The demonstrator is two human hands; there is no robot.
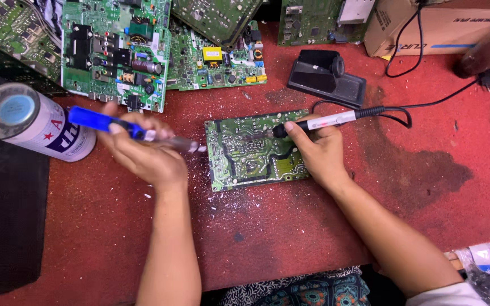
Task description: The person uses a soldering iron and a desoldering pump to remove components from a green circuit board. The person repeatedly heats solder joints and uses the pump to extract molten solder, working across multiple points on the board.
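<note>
Circuit board, green, solder side up, is seen lying flat near the middle of a worn red bench top, white flecks scattered along its left and lower edges. At far left a black box is noted, with a grey-capped spray can lying on its side just above it. A blue-handled desoldering pump is gripped in the closed left hand, its metal tip held just off the board's left edge (contact cannot be told). Further green boards are stacked along the back. The right hand is closed pen-fashion around a white soldering iron, tip down on the board's upper right. Behind it a black iron stand is set; a cardboard box and dark stains on the surface are recorded at right.
</note>
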